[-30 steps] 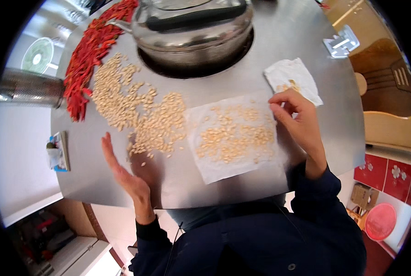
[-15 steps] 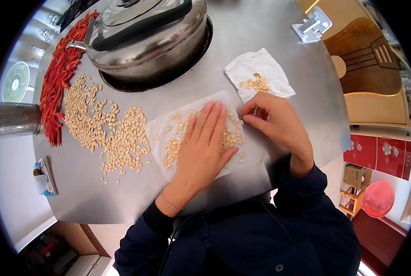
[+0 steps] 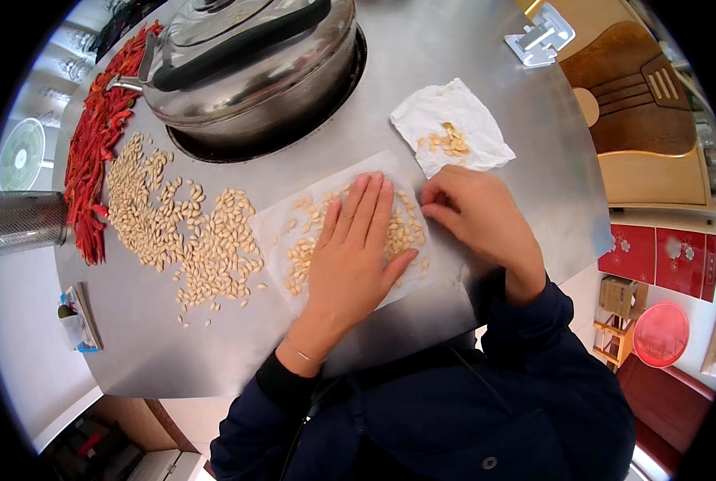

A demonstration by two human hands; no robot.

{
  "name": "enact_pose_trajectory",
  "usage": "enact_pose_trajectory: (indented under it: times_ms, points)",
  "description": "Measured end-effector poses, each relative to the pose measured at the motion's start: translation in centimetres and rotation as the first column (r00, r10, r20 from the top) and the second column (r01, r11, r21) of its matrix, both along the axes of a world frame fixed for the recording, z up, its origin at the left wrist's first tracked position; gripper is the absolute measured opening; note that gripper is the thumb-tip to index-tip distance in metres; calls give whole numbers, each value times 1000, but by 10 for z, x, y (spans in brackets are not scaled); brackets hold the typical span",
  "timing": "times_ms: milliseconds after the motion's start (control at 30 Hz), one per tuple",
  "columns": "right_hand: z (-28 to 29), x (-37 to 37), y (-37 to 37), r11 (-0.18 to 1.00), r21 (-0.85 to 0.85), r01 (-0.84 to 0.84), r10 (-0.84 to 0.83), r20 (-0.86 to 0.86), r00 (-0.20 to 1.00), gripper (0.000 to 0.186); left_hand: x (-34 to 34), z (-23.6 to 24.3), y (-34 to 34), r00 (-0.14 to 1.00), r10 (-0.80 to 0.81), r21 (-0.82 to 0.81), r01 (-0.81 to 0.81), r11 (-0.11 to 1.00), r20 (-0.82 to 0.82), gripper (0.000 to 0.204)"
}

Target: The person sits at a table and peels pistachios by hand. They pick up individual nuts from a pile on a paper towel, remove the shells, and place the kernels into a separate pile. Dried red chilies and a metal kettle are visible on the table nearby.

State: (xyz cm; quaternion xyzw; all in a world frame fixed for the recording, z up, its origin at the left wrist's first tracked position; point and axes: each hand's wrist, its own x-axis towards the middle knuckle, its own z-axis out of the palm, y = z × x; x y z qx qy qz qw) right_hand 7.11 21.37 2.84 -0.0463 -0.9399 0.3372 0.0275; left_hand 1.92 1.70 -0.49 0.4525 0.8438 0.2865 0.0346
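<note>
Because the pale, loose seeds (image 3: 308,255) on the thin white paper sheet (image 3: 271,228) on the steel bench (image 3: 486,48) look light and scatter-prone, the left hand (image 3: 350,256) presses flat, fingers straight, while the right hand's (image 3: 474,216) curled fingers pinch at the sheet's edge.

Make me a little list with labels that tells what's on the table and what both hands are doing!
Left hand: lies flat, palm down, on the seeds on the paper sheet
Right hand: fingertips at the sheet's right edge, curled
Loose seed pile: spread on the metal table, left of the sheet
Red chillies: along the table's left rim
Crumpled tissue: holds a few seeds
Pot with lid: at the far side
</note>
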Motion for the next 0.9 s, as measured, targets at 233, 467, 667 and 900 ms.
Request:
enact_pose_trajectory:
  times_ms: [233, 467, 667, 900]
  points:
    - [13, -3, -18, 876, -479, 63, -191, -223, 956, 9, 3, 12, 1, 899, 60, 401, -253, 880, 434, 45]
    - [4, -19, -61, 890, -388, -239, 66, -410, 910, 13, -21, 24, -20, -25, -392, 312, -561, 767, 920, 44]
    - [5, -29, -69, 873, -438, -214, 80, -304, 949, 12, -28, 31, -46, 460, 75, 249, -602, 759, 885, 35]
    - [-6, -33, -79, 911, -262, -318, 269, -206, 941, 16, 4, 24, -80, 843, 409, 95, -466, 880, 351, 31]
